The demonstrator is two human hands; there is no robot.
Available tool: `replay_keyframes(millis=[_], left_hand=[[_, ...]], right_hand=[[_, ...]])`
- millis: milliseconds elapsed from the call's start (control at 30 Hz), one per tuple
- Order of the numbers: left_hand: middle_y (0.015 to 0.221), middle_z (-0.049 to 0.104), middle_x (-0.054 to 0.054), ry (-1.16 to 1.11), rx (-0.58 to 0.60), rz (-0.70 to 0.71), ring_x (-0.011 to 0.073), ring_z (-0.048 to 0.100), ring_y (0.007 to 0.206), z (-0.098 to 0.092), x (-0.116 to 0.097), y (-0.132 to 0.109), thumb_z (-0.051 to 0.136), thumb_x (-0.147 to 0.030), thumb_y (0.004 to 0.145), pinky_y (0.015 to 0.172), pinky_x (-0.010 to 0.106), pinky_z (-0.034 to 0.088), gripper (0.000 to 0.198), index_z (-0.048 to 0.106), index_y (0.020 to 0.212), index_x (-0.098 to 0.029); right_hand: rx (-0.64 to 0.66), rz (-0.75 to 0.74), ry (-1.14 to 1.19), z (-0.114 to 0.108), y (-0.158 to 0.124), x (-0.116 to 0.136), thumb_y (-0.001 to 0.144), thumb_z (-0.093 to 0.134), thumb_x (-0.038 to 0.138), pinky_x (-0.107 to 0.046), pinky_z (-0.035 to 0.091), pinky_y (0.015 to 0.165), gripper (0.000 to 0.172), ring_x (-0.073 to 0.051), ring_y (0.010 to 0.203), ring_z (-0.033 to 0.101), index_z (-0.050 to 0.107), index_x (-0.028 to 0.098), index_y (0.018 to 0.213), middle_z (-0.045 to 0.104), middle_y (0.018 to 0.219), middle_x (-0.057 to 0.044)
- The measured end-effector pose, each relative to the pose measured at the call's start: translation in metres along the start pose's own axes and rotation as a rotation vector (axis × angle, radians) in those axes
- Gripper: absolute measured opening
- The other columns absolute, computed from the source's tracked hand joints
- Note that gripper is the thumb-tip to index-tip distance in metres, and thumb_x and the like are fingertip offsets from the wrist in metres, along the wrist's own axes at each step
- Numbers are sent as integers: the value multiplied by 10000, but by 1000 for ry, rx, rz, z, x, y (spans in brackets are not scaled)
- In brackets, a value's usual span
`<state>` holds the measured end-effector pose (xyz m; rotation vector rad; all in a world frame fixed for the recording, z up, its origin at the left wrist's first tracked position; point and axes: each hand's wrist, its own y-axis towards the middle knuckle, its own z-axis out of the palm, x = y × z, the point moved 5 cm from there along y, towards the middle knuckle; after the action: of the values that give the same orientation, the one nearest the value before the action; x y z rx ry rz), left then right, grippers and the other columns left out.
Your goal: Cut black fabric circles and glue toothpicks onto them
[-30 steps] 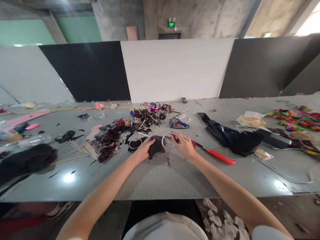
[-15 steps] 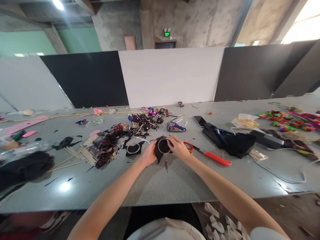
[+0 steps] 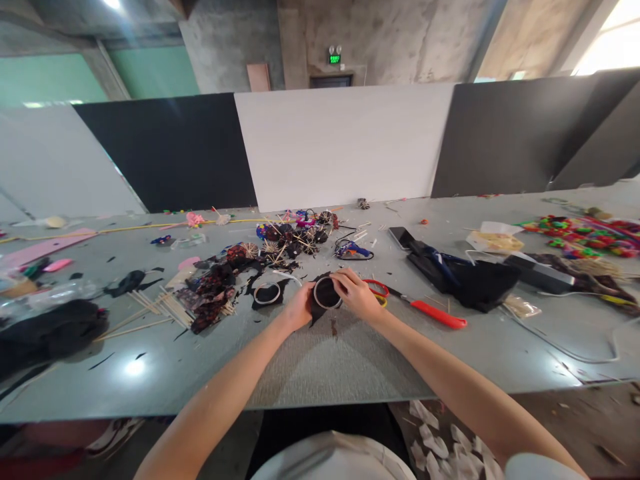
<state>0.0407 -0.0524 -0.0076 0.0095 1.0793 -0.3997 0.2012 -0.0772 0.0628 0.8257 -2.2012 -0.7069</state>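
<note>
Just above the table, a pale ring lies against a piece of black cloth between my hands. My left hand grips the cloth and ring at the left edge, thumb and fingers closed. On the right rim, the fingers of my right hand are bent and pressed against ring and cloth. A second pale ring lies on another black cloth piece to the left. Beside my right hand are scissors with red and yellow handles, partly hidden by it.
Left of my hands lie wooden sticks and dark patterned cloth. Behind is a cluster of stick-studded black balls and a blue glue gun. A red-handled tool, a phone and a black bag lie right.
The view has shifted slightly. Both hands keep their hold on the ring and black cloth, with almost no visible movement.
</note>
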Motion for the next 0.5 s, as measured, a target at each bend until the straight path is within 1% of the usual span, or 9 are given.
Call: replay_keyframes(millis=[67, 167, 233, 333, 433, 500], left_hand=[[922, 786, 104, -81, 14, -48, 259, 744, 986, 4, 0, -4, 568, -362, 924, 908, 379, 576, 228, 696, 925, -173], [976, 791, 117, -178, 58, -83, 271, 738, 1044, 12, -1, -10, 591, -417, 953, 947, 394, 575, 279, 718, 983, -171], [1004, 791, 118, -176, 63, -42, 281, 737, 1067, 16, -4, -13, 688, -425, 917, 973, 411, 570, 276, 719, 1017, -170], [1015, 792, 109, -148, 43, 27, 283, 738, 1079, 19, -6, -16, 801, -374, 848, 1000, 417, 560, 299, 714, 1044, -166], [1027, 792, 107, -165, 20, 44, 282, 735, 1095, 19, -5, -16, 808, -368, 850, 1015, 426, 557, 298, 712, 1048, -166], [1046, 791, 112, -202, -14, 41, 281, 735, 1101, 16, -5, -14, 808, -359, 853, 1017, 428, 559, 294, 709, 1053, -168]], right_hand=[[21, -1, -21, 1, 0, -1, 1061, 430, 265, -410, 562, 1036, 316, -227, 1135, 659, 661, 276, 1276, 669, 1209, -98], [29, -3, -45, 1, 0, -2, 1061, 426, 262, -414, 566, 1031, 323, -233, 1140, 654, 656, 277, 1287, 663, 1209, -103], [24, -13, -48, 0, 0, -2, 1064, 418, 265, -410, 566, 1025, 322, -235, 1138, 651, 651, 269, 1286, 660, 1204, -107], [35, -8, -46, 1, 0, 0, 1066, 407, 263, -413, 559, 1024, 319, -239, 1142, 645, 643, 268, 1282, 657, 1203, -110], [40, 10, -48, -1, 3, 5, 1065, 412, 273, -416, 539, 1041, 314, -244, 1160, 636, 618, 273, 1301, 647, 1218, -109], [16, 33, -74, -8, 8, 5, 1064, 432, 311, -394, 534, 1025, 317, -236, 1115, 649, 583, 245, 1336, 624, 1264, -125]])
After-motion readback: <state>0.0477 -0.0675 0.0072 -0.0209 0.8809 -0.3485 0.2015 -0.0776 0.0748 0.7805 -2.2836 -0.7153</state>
